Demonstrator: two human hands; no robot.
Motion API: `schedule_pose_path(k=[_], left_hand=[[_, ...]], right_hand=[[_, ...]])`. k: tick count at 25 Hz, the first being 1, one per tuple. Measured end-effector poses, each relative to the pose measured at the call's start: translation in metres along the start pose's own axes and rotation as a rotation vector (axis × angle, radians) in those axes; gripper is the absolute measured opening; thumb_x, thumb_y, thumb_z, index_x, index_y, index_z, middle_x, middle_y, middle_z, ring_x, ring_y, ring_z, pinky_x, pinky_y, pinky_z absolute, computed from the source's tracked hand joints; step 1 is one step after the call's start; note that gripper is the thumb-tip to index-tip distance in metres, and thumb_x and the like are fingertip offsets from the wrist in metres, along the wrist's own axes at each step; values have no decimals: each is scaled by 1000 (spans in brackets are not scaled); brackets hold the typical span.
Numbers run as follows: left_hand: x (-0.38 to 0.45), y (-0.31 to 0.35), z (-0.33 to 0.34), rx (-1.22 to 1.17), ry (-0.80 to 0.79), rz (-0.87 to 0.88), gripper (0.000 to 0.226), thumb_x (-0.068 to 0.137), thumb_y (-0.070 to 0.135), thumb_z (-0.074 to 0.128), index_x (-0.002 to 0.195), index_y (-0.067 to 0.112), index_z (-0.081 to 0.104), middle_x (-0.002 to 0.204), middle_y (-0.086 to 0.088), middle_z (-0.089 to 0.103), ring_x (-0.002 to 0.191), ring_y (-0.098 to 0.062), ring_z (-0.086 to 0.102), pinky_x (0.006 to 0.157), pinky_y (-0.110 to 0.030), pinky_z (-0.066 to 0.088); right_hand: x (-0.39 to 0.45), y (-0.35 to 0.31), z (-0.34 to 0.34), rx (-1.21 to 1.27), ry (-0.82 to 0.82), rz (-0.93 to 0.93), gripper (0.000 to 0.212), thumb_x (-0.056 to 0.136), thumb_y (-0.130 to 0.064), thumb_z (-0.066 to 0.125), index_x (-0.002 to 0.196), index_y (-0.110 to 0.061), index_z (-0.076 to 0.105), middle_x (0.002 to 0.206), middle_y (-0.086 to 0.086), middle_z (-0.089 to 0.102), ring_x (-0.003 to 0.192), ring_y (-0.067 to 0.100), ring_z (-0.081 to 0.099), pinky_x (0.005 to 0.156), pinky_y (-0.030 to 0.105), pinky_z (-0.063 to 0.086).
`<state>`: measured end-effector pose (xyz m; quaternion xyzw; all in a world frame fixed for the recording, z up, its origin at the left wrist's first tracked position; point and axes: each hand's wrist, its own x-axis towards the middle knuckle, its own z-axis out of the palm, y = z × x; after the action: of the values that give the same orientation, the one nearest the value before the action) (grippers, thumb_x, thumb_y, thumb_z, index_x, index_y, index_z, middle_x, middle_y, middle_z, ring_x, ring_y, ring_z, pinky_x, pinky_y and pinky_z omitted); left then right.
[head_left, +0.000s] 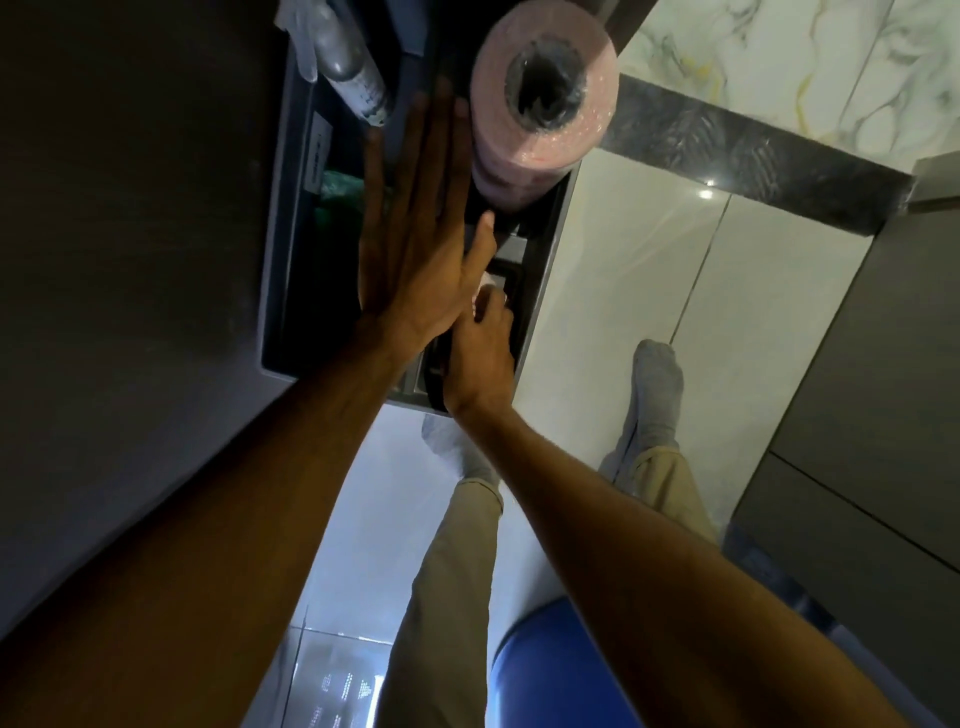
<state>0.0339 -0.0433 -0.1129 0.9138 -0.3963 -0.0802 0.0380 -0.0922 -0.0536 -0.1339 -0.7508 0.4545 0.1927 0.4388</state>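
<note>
The left hand (415, 260) is flat. Its fingers are straight and close together, with the tips just beside the pink roll (540, 93) that stands in the drawer (288, 291). The right hand (480, 358) curls its fingers round a small white thing (491, 288) nearer in the drawer.

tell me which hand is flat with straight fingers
The left hand, spread flat beside the pink roll; the right hand curls its fingers round a small pale thing.
</note>
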Motion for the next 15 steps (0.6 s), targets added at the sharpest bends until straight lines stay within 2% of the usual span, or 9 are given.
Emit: schedule_pose_path(k=[2, 4, 7, 9, 11, 12, 13, 15], left_hand=[[-11, 3, -21, -28, -96, -26, 84, 110, 55, 39, 173, 9, 11, 182, -22, 14, 169, -37, 13, 138, -63, 12], [-34, 12, -54, -2, -118, -101, 82, 112, 56, 32, 174, 10, 5, 183, -21, 8, 170, -37, 8, 138, -62, 12], [-75, 35, -102, 55, -170, -169, 72, 116, 50, 13, 174, 9, -1, 183, -21, 0, 170, -38, 3, 137, -63, 14], [-93, 62, -122, 59, -191, -120, 68, 117, 43, 20, 172, 4, 13, 181, -24, 11, 168, -41, 12, 133, -66, 26], [-107, 94, -127, 68, -183, -42, 65, 115, 39, 34, 168, 1, 31, 177, -25, 25, 165, -44, 26, 128, -66, 36], [-108, 118, -129, 50, -189, 2, 64, 113, 37, 36, 166, 1, 35, 176, -24, 29, 163, -44, 31, 128, -64, 35], [-105, 144, -129, 17, -205, 28, 63, 113, 36, 35, 166, 3, 36, 175, -24, 32, 162, -43, 34, 131, -60, 29], [-90, 195, -120, -7, -305, 92, 61, 114, 37, 27, 164, 5, 42, 172, -23, 38, 160, -43, 37, 133, -57, 23]], right_hand=[[-24, -14, -21, 112, -17, 20, 39, 120, -36, 48, 151, -13, 54, 138, 13, 65, 118, 21, 63, 90, 11, 56], [-55, -24, -60, 224, -84, -5, 39, 117, -32, 57, 151, -13, 58, 138, 2, 66, 119, 15, 64, 89, 3, 49], [-88, -30, -135, 391, -93, -59, 27, 117, -25, 57, 143, -21, 63, 121, -22, 62, 114, -2, 67, 89, -6, 46], [-99, -19, -189, 399, -95, -103, 27, 114, -29, 61, 141, -27, 63, 126, -23, 65, 114, -9, 66, 95, -3, 48], [-99, -3, -236, 367, -138, -150, 51, 106, -50, 66, 146, -19, 64, 136, -6, 71, 123, 6, 70, 100, 3, 48], [-94, 12, -263, 347, -146, -163, 60, 102, -60, 65, 146, -19, 64, 137, 0, 71, 125, 15, 71, 100, 3, 48], [-84, 30, -286, 350, -144, -162, 59, 102, -64, 64, 144, -22, 64, 137, 2, 71, 127, 18, 71, 99, 2, 48], [-52, 76, -326, 398, -106, -109, 47, 105, -54, 64, 143, -26, 63, 139, 4, 71, 130, 20, 70, 105, 8, 52]])
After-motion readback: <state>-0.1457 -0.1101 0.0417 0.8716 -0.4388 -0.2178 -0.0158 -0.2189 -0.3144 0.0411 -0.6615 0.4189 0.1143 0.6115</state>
